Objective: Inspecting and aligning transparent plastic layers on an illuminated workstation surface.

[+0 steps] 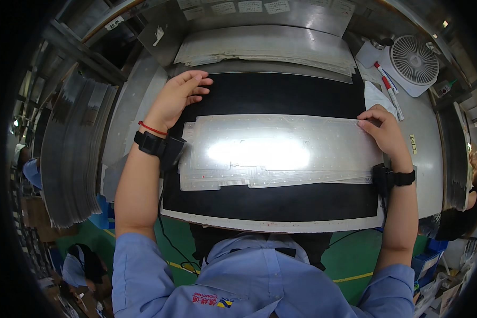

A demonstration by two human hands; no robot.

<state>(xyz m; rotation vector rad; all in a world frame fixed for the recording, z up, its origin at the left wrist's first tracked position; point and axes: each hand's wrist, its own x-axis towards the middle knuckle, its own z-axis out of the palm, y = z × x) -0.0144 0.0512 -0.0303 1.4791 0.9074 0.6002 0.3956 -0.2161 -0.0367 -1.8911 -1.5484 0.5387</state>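
Note:
Several thin, shiny sheets (281,127) with cut-out edges and small holes lie in a loosely overlapped stack before me. They look like metal, and a bright glare covers the middle of the top one. At the stack's far right corner, the thumb and fingers of my right hand (386,130) pinch the edge of the top sheet. Beyond its far left corner hovers my left hand (183,91), holding nothing, its fingers loosely bent and apart. Black wrist straps sit on both forearms, and a red cord circles the left wrist.
Under the sheets is a black mat (281,204) on the worktable. Behind it rests another pile of sheets (265,45). A white fan (414,61), a bottle (371,53) and red-capped markers (389,87) stand or lie at far right. Tall sheet stacks (77,153) flank the left.

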